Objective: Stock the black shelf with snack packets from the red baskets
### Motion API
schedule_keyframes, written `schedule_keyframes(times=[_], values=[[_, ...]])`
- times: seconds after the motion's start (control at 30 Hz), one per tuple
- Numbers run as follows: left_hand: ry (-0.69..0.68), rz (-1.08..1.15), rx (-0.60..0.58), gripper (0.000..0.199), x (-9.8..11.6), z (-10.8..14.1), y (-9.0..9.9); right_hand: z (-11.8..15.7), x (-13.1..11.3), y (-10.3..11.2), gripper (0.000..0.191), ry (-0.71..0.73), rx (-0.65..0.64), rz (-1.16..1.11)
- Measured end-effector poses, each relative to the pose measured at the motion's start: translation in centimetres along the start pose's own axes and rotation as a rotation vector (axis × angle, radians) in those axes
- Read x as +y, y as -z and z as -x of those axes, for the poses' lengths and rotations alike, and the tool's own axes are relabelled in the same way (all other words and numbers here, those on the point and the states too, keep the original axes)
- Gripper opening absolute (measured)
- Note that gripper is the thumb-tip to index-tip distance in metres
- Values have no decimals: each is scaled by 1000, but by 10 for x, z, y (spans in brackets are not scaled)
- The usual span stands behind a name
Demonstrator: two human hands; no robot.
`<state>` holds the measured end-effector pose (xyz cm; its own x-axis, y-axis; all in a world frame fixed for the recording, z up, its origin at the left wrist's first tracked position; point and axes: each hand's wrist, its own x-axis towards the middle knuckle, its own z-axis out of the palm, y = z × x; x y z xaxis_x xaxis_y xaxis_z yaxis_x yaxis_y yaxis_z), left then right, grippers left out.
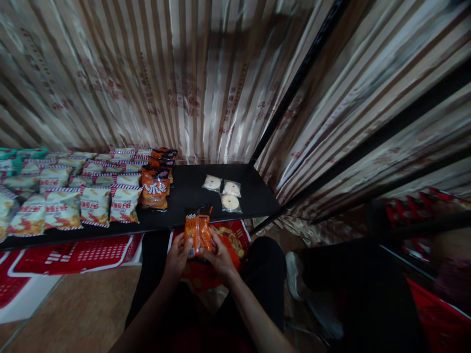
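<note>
Striped, glossy beige sheeting (154, 63) hangs in folds behind a long black shelf (187, 184), and a slanting black metal post (294, 88) rises past its right end; the light is dim. Along the left part of the shelf stand rows of pale, puffy snack bags with red lettering (127, 203), then a file of orange-and-black plastic bags (156, 187) running from near the front edge to the back. Nearer the right end lie three flat, clear packets with round white contents (231, 202).

Just in front of the shelf's front edge, above a red plastic basket (246, 229) between the knees, is a bright orange plastic bag with a dark top (197, 233). Both hands are closed on it: the left hand (178, 251) grips its left side, the right hand (220, 257) its lower right, thumbs on the near face. It looks light and soft, its film probably slick and its contents perhaps crushable, so a gentle hold on both sides or on the top seam should suit it.

Black surface shows between the orange-and-black bags and the flat packets, giving room to move inward from the front edge. Whether the bag's top touches that edge, I cannot tell.
</note>
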<state>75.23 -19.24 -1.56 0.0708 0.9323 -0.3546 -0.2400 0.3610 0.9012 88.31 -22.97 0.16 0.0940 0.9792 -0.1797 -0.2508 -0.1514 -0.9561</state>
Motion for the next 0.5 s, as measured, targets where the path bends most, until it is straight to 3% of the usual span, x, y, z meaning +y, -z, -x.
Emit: schedule_keyframes(times=[0.13,0.37,0.5], values=[[-84,-64,42,56,-3,-1,-1,2,-7,-2,70,57,9,135],[-256,-231,131,34,10,6,-8,6,-8,-5,67,161,124,359],[-318,-321,122,25,12,7,-8,9,-8,-8,63,236,170,567]])
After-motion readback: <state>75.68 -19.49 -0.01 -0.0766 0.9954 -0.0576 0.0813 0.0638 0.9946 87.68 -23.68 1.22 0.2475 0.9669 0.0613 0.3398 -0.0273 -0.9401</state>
